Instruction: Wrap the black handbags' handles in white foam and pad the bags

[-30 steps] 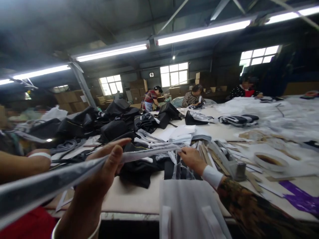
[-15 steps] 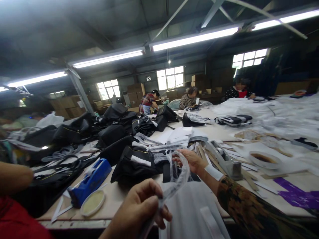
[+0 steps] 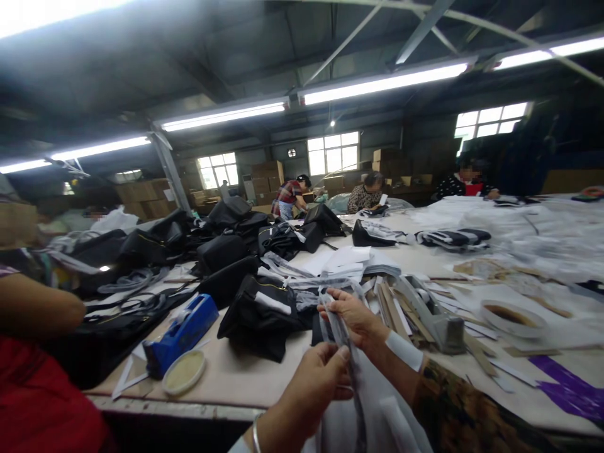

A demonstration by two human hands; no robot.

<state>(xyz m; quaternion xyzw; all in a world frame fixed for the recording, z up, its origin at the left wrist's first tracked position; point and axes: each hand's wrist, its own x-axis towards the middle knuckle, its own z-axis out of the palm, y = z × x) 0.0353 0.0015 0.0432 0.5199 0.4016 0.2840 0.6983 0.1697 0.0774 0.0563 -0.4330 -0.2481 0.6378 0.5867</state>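
Note:
A strap wrapped in clear plastic [image 3: 340, 328] runs between my two hands. My left hand [image 3: 317, 389], with a bangle at the wrist, pinches its lower part between thumb and fingers. Farther up, my right hand [image 3: 353, 316] has its fingers closed on the strap near its top bend. Below them hangs a white-covered piece [image 3: 401, 418], partly hidden by my hands and forearm. Just left of the strap, a black bag [image 3: 259, 318] with a gold zip and a white strip lies on the table.
At left stand a blue tape dispenser [image 3: 182, 333] and a round tape roll [image 3: 185, 371]. A grey dispenser [image 3: 438, 318], cardboard strips and a large tape roll [image 3: 513, 318] lie right. Black bags pile up behind. A person in red [image 3: 42, 396] is close at left; several others work farther back.
My left hand has moved up and right along the strap, closer to my right hand. The strap's loop now looks straighter. The view has turned slightly left.

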